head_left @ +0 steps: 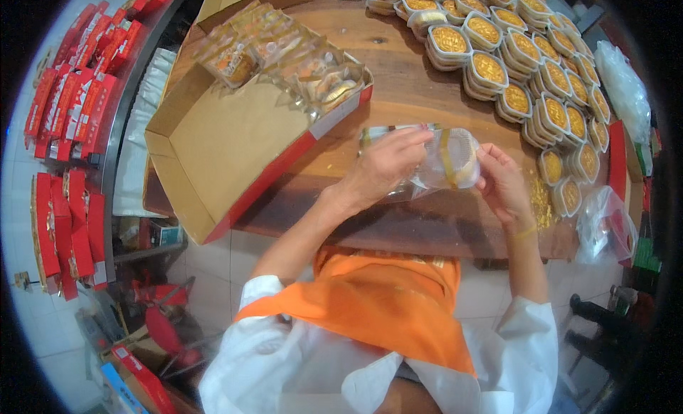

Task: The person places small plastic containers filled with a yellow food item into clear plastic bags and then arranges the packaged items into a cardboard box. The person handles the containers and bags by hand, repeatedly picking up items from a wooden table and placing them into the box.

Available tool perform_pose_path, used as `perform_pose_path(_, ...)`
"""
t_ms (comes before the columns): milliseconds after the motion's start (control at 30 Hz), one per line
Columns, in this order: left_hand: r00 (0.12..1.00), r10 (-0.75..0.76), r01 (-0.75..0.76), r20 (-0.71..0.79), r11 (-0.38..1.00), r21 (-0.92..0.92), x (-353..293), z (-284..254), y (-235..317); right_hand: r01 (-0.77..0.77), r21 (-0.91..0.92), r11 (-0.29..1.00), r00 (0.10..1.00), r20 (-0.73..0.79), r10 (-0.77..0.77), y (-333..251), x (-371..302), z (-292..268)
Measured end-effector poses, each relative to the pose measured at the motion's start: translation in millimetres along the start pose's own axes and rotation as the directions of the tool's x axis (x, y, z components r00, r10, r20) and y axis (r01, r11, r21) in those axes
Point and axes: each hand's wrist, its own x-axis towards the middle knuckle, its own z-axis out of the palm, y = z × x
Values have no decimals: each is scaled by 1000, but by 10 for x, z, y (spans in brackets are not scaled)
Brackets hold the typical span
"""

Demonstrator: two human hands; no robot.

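- The big cardboard box (pixel 213 140), upper left of the frame, is partly filled with bagged cakes (pixel 284 54).
- A clear plastic bag (pixel 398 165), mid-frame, is pinched by the left hand (pixel 384 165); probably slippery and flimsy, best gripped at the mouth.
- The small trayed cake (pixel 455 158) is cupped by the right hand (pixel 501 182), fingers curled round it; light, likely crumbly, so best held by the tray rim.

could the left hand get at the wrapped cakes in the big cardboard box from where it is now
Probably yes, once freed. The left hand is busy gripping the clear bag with the right hand, but bare table lies between it and the wrapped cakes in the open-topped cardboard box.
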Motion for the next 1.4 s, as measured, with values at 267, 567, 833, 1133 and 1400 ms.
perform_pose_path(267, 985, -170, 157, -20, 944, -290, -22, 106, 93, -59, -334, 941, 991, 93, 95, -5, -245, 242)
perform_pose_path(567, 878, -438, 172, 191, -83, -982, -12, 81, 172, 680, -712, -177, 601, 679, -422, -391, -484, 532)
perform_pose_path(833, 871, -427, 191, 243, -162, -968, -95, 229, 178, 742, -545, -391, 434, 835, -339, -472, -471, 588)
perform_pose_path(1133, 920, -389, 180, 52, 302, -936, 34, -57, 281, 713, -442, -544, 267, 889, -372, -509, -478, 547)
perform_pose_path(1400, 884, -467, 199, 22, 334, -921, 74, 7, 233, 733, -586, -346, 499, 808, -311, -400, -441, 570)
